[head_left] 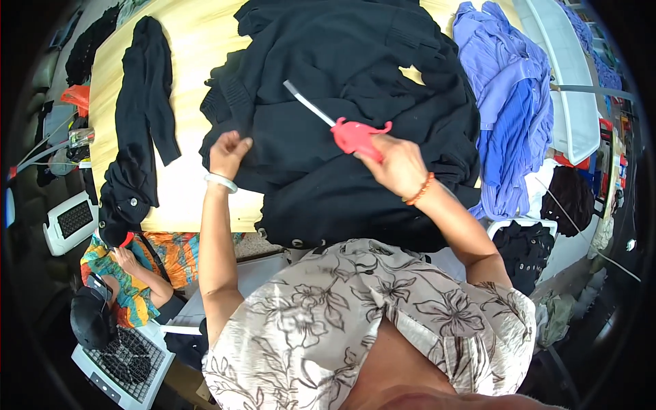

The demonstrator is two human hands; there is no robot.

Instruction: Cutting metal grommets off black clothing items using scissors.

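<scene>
A large black knit garment (328, 164) with ribbed edges lies spread and rumpled on the yellow table (188, 75). Over its left edge is my left hand (227, 152), fingers curled in; whether they pinch the cloth or anything else is hidden. My right hand (396, 164) is wrapped round the handle of a pink-handled tool (352, 137) above the middle of the garment. A long, thin, pale shaft with a grey tip runs from the tool up and to the left; its exact kind is unclear.
To the left lies a long black knit piece (141, 102). Purple-blue garments (502, 89) and a white plastic tub (564, 102) are on the right. A co-worker in a black cap (91, 318) sits lower left, a hand (124, 261) on black cloth. White-framed chairs (72, 222) stand beside.
</scene>
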